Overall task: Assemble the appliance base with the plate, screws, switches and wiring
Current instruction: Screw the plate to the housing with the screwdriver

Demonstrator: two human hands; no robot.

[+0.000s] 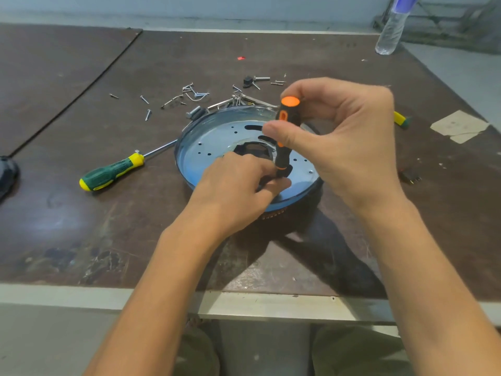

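A round metal plate (pixel 217 134) with a blue rim and several holes lies on the appliance base in the middle of the table. My right hand (pixel 344 142) grips an orange and black screwdriver (pixel 284 137) held upright over the plate's near right part. My left hand (pixel 235 191) rests on the plate's near edge, its fingertips pinched around the screwdriver's tip; what they hold is hidden. Loose screws (pixel 147 114) lie scattered behind the plate.
A green and yellow screwdriver (pixel 113 171) lies left of the plate, its shaft touching the rim. A second one (pixel 401 119) peeks out behind my right hand. A water bottle (pixel 390 31) stands far right. A small black part (pixel 410 177) lies at the right. The table's front edge (pixel 81 294) is close.
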